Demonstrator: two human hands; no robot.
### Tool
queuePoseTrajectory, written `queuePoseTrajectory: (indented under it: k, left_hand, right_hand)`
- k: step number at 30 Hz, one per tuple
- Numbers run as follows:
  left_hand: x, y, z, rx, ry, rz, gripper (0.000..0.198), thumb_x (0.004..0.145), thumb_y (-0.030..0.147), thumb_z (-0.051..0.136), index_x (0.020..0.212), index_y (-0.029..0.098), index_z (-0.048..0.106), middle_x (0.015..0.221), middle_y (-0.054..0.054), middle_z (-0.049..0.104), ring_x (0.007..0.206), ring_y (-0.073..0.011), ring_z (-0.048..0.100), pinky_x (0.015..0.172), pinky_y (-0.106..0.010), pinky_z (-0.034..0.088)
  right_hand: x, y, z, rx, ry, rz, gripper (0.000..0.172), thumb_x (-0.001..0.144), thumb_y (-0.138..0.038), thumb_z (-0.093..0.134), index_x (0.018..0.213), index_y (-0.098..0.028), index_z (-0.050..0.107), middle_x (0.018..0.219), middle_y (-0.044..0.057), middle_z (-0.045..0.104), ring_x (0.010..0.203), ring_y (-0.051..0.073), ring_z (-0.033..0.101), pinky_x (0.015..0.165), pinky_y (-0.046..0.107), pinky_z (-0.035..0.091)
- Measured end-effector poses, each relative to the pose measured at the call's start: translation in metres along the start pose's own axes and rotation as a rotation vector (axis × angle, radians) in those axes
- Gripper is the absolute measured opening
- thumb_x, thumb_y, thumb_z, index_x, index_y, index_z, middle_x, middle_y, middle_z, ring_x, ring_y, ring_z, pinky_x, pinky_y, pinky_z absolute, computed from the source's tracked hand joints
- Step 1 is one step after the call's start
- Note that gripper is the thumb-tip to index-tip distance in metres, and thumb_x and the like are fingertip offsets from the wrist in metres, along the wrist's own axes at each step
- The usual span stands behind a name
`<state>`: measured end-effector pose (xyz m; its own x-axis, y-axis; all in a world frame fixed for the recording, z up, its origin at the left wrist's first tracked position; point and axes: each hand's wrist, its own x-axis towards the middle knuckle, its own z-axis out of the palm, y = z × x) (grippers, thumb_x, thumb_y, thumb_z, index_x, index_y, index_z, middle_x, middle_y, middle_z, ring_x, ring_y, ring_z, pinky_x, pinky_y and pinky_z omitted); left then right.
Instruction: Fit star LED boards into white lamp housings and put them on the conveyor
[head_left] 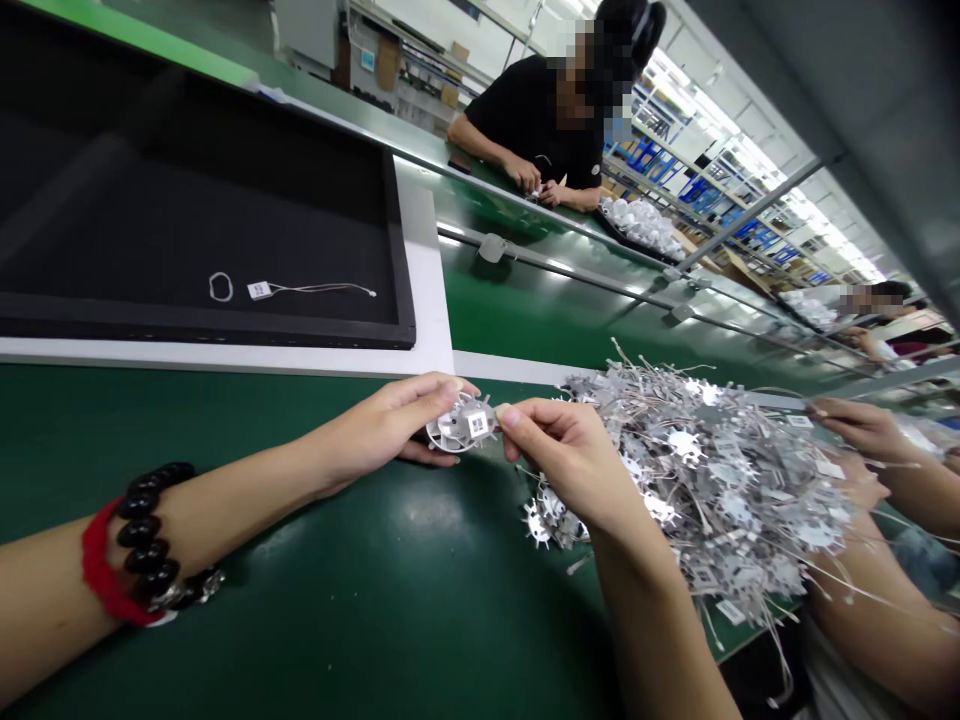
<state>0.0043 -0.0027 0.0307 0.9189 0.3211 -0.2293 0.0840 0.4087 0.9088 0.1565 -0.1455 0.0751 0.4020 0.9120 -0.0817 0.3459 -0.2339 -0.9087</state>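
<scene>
My left hand (397,425) and my right hand (559,450) meet over the green bench, both pinched on one small round silver part (465,422) that bears a white label. The left fingers grip its left rim, the right fingertips its right edge. To the right of my right hand lies a big heap of silver star-shaped parts with wires (720,480). A few of them lie loose under my right wrist (551,522). My left wrist wears a black bead bracelet and a red band (142,545).
A black tray (397,250) at the left holds a white ring (220,287) and a labelled wire piece (259,290). A person in black works across the bench (540,120). Another person's hand (862,430) reaches to the heap from the right. Metal rails (600,280) cross the bench.
</scene>
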Motion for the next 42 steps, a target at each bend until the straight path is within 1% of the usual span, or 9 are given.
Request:
queuePoseTrajectory:
  k: [8,16,22,25,27,30,33,36,42]
  left_hand:
    - [0.0018,-0.0031,-0.0010,0.008,-0.036,-0.016,0.065,0.081,0.077,0.068,0.115,0.022,0.070,0.108,-0.007,0.074,0.104,-0.0252,0.068,0.086,-0.036,0.060]
    - [0.0012,-0.0016,-0.0005,0.052,-0.034,-0.023,0.067,0.080,0.078,0.069,0.118,0.022,0.068,0.104,-0.005,0.070,0.103,-0.0230,0.065,0.087,-0.034,0.058]
    - [0.0028,-0.0032,-0.0011,0.069,-0.049,-0.012,0.069,0.077,0.079,0.071,0.114,0.021,0.070,0.100,-0.004,0.067,0.101,-0.0233,0.063,0.084,-0.034,0.057]
    - [0.0021,-0.0033,-0.0018,0.073,-0.074,-0.009,0.062,0.080,0.071,0.074,0.115,0.020,0.070,0.098,-0.003,0.068,0.096,-0.0208,0.063,0.083,-0.033,0.056]
    - [0.0014,-0.0035,-0.0023,0.067,-0.089,-0.009,0.054,0.082,0.060,0.078,0.118,0.021,0.070,0.099,-0.002,0.069,0.093,-0.0182,0.064,0.084,-0.032,0.055]
    - [0.0018,-0.0049,-0.0030,0.045,-0.100,-0.012,0.049,0.078,0.042,0.087,0.119,0.022,0.068,0.101,0.000,0.070,0.090,-0.0154,0.065,0.084,-0.030,0.054]
    - [0.0043,-0.0068,-0.0038,0.015,-0.103,-0.023,0.049,0.075,0.035,0.089,0.117,0.021,0.068,0.096,0.001,0.069,0.086,-0.0150,0.065,0.080,-0.030,0.057]
    - [0.0062,-0.0074,-0.0046,-0.017,-0.098,-0.030,0.048,0.076,0.035,0.088,0.117,0.020,0.068,0.100,-0.001,0.070,0.091,-0.0178,0.068,0.080,-0.032,0.061]
    - [0.0019,-0.0012,-0.0068,-0.076,-0.085,-0.045,0.044,0.077,0.033,0.089,0.116,0.023,0.072,0.103,-0.001,0.073,0.093,-0.0178,0.071,0.079,-0.031,0.064]
  right_hand:
    - [0.0000,0.0002,0.0048,-0.064,-0.018,0.027,0.041,0.091,-0.048,0.063,0.062,-0.018,0.063,0.053,-0.005,0.049,0.048,0.008,0.034,0.046,0.024,0.026]
    - [-0.0005,-0.0009,0.0090,-0.014,0.013,0.067,0.037,0.086,-0.051,0.073,0.075,-0.017,0.067,0.061,-0.003,0.054,0.053,0.009,0.040,0.048,0.023,0.032]
    - [-0.0007,0.0011,0.0110,-0.009,0.042,0.072,0.031,0.082,-0.045,0.078,0.079,-0.016,0.068,0.067,0.000,0.062,0.057,0.010,0.048,0.050,0.023,0.034]
    - [-0.0015,-0.0002,0.0111,-0.066,0.051,0.054,0.027,0.085,-0.042,0.075,0.077,-0.017,0.068,0.063,-0.002,0.060,0.054,0.010,0.045,0.048,0.023,0.032]
    - [-0.0021,-0.0011,0.0111,-0.107,0.065,0.043,0.024,0.086,-0.039,0.074,0.078,-0.017,0.069,0.062,-0.002,0.060,0.054,0.010,0.045,0.048,0.023,0.032]
    - [-0.0029,-0.0013,0.0108,-0.140,0.084,0.026,0.021,0.086,-0.037,0.073,0.079,-0.017,0.070,0.064,-0.002,0.061,0.054,0.010,0.047,0.048,0.023,0.032]
    - [-0.0041,-0.0006,0.0092,-0.171,0.088,-0.011,0.020,0.090,-0.036,0.069,0.082,-0.018,0.071,0.064,-0.002,0.062,0.054,0.010,0.047,0.049,0.023,0.033]
    - [-0.0059,0.0002,0.0065,-0.256,0.095,-0.082,0.018,0.094,-0.033,0.065,0.087,-0.018,0.072,0.062,-0.003,0.060,0.054,0.011,0.047,0.050,0.024,0.034]
    - [-0.0078,0.0005,0.0019,-0.426,0.115,-0.340,0.008,0.095,-0.019,0.065,0.090,-0.020,0.071,0.076,-0.001,0.066,0.062,0.011,0.053,0.057,0.025,0.041]
